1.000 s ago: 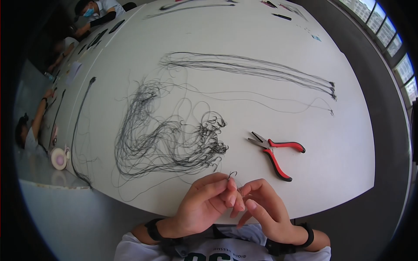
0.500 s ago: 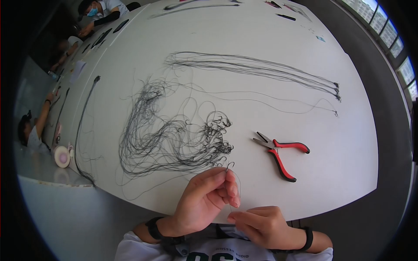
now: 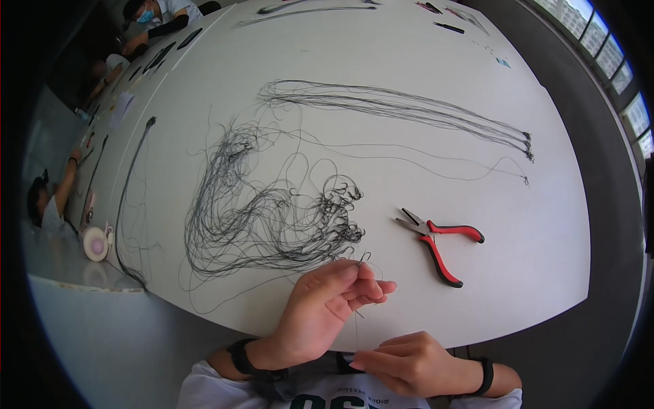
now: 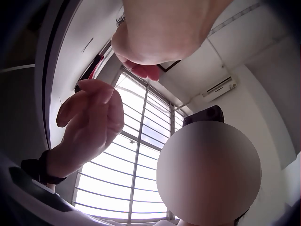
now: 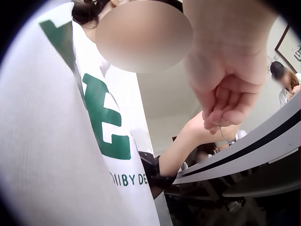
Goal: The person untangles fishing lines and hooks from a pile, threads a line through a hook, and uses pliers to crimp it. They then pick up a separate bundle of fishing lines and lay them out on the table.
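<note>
Near the table's front edge, the left hand (image 3: pixel 317 310) pinches a small dark hook (image 3: pixel 366 258) between thumb and forefinger, its other fingers loosely bent. A thin line (image 3: pixel 356 334) runs down from there to the right hand (image 3: pixel 415 365), which pinches it, lower and to the right. In the right wrist view, the right hand (image 5: pixel 228 89) has its fingers curled in, with a short bit of line (image 5: pixel 221 130) at the fingertips. Just beyond the left hand lies a tangled bundle of dark lines (image 3: pixel 231 211) with many hooks (image 3: pixel 347 232).
Red-and-black pliers (image 3: pixel 443 238) lie spread at the right. Straight bundles of line (image 3: pixel 395 105) stretch across the white table (image 3: pixel 436 320) farther back. One more bundle (image 3: pixel 129 184) and a round pale spool (image 3: pixel 96 243) are at the left. Other people sit along the far left side.
The right hand has drawn away from the left, down toward the body, with the line between them. The left hand still pinches the hook, and its other fingers have spread a little.
</note>
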`<state>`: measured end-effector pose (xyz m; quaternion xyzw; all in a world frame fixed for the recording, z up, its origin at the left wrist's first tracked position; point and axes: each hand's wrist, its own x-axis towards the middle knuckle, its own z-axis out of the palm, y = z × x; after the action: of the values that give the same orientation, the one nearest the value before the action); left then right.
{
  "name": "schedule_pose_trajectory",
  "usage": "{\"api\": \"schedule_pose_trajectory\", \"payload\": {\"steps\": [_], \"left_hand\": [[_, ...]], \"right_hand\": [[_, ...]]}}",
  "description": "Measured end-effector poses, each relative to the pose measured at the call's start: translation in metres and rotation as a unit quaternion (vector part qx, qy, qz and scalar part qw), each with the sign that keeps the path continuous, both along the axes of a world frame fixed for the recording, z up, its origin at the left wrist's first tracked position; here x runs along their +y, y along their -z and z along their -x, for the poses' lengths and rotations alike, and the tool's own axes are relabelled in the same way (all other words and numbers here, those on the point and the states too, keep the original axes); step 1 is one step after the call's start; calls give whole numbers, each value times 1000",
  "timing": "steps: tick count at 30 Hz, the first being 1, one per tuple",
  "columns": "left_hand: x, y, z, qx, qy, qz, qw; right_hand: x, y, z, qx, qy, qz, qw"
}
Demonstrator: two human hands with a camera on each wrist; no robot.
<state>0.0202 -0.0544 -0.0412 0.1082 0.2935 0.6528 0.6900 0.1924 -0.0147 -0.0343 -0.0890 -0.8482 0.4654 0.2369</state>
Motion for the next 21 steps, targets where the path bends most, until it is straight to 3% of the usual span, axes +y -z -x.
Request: {"api": "schedule_pose_trajectory", "payload": {"steps": [1, 3, 7, 9, 11, 14, 17, 21], "left_hand": [[1, -1, -2, 0, 0, 0, 1000], [2, -3, -5, 98, 7, 12, 995], [2, -5, -5, 98, 9, 18, 995], [-2, -8, 1, 101, 55, 5, 993], [-7, -6, 7, 102, 74, -20, 992], [-11, -17, 8, 122, 134, -27, 983], [-13, -22, 6, 132, 192, -13, 972], [-13, -26, 6, 154, 236, 5, 959]], "right_hand": [[1, -3, 0, -27, -17, 3, 999], [0, -4, 1, -54, -34, 6, 998], [1, 1, 0, -74, -37, -35, 996], [6, -7, -4, -73, -41, -63, 995], [15, -39, -8, -181, 76, -113, 974], [23, -48, -16, -98, 250, -7, 963], [36, -54, -8, -55, 201, 59, 976], [42, -35, -9, 33, 120, 24, 992]]}}
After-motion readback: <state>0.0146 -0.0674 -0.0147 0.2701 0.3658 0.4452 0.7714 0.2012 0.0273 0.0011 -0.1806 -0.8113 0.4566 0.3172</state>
